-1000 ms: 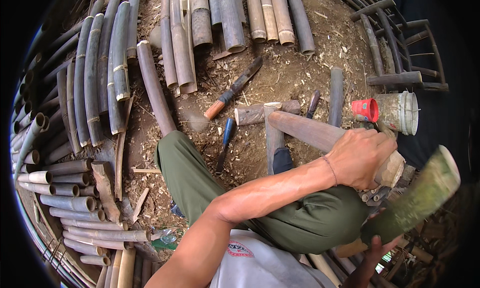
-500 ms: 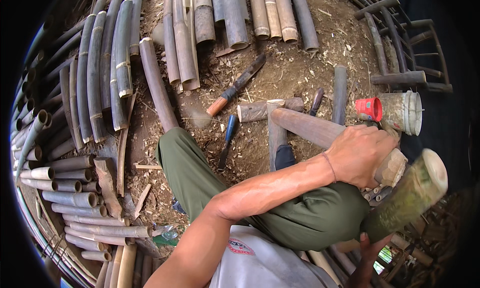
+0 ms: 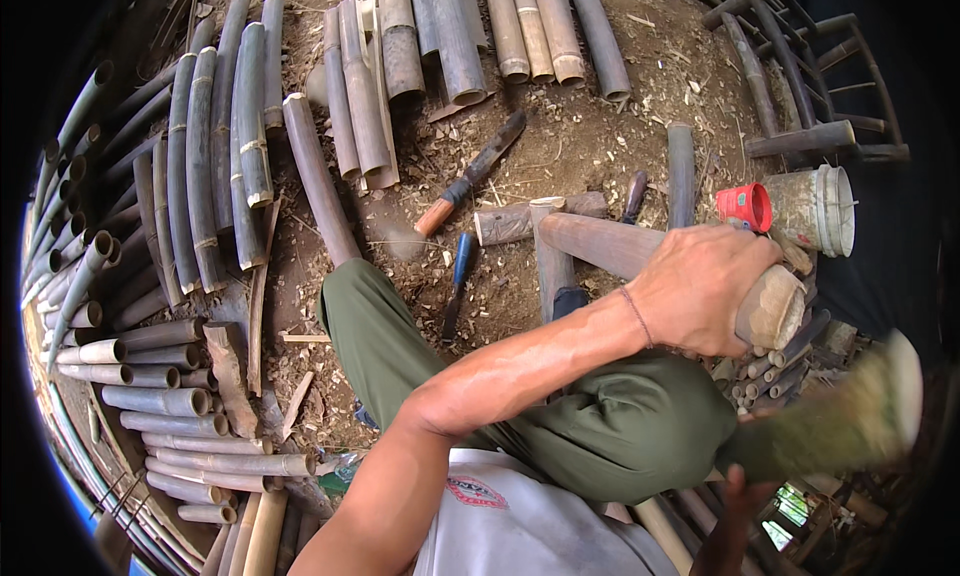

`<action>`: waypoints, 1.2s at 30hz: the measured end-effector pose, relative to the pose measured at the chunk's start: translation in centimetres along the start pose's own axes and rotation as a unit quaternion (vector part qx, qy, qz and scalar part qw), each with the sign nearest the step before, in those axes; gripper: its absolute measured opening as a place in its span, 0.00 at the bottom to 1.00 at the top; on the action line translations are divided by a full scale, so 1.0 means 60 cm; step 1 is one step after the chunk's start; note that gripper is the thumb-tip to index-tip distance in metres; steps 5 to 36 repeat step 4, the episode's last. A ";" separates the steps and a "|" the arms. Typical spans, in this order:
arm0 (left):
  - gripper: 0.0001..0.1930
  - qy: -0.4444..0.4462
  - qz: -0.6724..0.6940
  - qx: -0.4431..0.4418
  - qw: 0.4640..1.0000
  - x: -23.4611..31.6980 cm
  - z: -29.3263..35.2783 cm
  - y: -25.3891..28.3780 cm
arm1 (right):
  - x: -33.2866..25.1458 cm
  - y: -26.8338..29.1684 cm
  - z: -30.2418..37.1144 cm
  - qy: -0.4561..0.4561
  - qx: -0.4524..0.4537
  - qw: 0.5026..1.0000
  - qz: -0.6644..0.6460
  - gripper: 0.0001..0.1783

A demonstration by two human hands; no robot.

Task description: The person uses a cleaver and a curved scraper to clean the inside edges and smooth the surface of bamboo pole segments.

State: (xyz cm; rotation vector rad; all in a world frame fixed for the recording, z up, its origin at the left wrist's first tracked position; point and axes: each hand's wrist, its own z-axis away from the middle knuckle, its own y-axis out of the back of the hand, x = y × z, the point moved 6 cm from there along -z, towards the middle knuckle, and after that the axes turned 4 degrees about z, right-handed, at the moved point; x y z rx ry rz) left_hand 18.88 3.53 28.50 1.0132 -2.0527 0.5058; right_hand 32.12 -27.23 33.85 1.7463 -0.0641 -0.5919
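My left hand (image 3: 700,288) is closed over a thick brown bamboo piece (image 3: 605,246), close to its pale, rough-cut end (image 3: 770,309). The piece's far end lies by a short upright wooden post (image 3: 553,266). At the lower right my right hand (image 3: 742,496) grips a stout green bamboo length (image 3: 830,426) by its lower part; its pale top end is smeared by motion and apart from the held piece. A knife with an orange-brown handle (image 3: 437,216) and a chisel-like tool with a blue handle (image 3: 464,259) lie on the ground ahead.
A log piece (image 3: 510,225) lies beside the post. At the right stand a red cup (image 3: 745,207) and a dirty white bucket (image 3: 815,211). Cut bamboo tubes (image 3: 160,401) are piled at the left, and more (image 3: 455,56) lie at the far side. Chips litter the dirt.
My right hand has tilted the green bamboo length outward, its top end moving right and down. My left hand keeps its grip on the brown piece. The whole view has shifted slightly.
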 end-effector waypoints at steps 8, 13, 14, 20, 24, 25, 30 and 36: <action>0.38 0.008 -0.008 -0.044 0.999 0.008 -0.002 0.005 | 0.077 0.003 0.022 -0.047 -0.020 0.999 -0.011 0.61; 0.38 0.008 -0.008 -0.044 0.999 0.008 -0.002 0.005 | 0.077 0.003 0.022 -0.047 -0.020 0.999 -0.011 0.61; 0.38 0.008 -0.008 -0.044 0.999 0.008 -0.002 0.005 | 0.077 0.003 0.022 -0.047 -0.020 0.999 -0.011 0.61; 0.38 0.008 -0.008 -0.044 0.999 0.008 -0.002 0.005 | 0.077 0.003 0.022 -0.047 -0.020 0.999 -0.011 0.61; 0.38 0.008 -0.008 -0.044 0.999 0.008 -0.002 0.005 | 0.077 0.003 0.022 -0.047 -0.020 0.999 -0.011 0.61; 0.38 0.008 -0.008 -0.044 0.999 0.008 -0.002 0.005 | 0.077 0.003 0.022 -0.047 -0.020 0.999 -0.011 0.61; 0.38 0.008 -0.008 -0.044 0.999 0.008 -0.002 0.005 | 0.077 0.003 0.022 -0.047 -0.020 0.999 -0.011 0.61; 0.38 0.008 -0.008 -0.044 0.999 0.008 -0.002 0.005 | 0.077 0.003 0.022 -0.047 -0.020 0.999 -0.011 0.61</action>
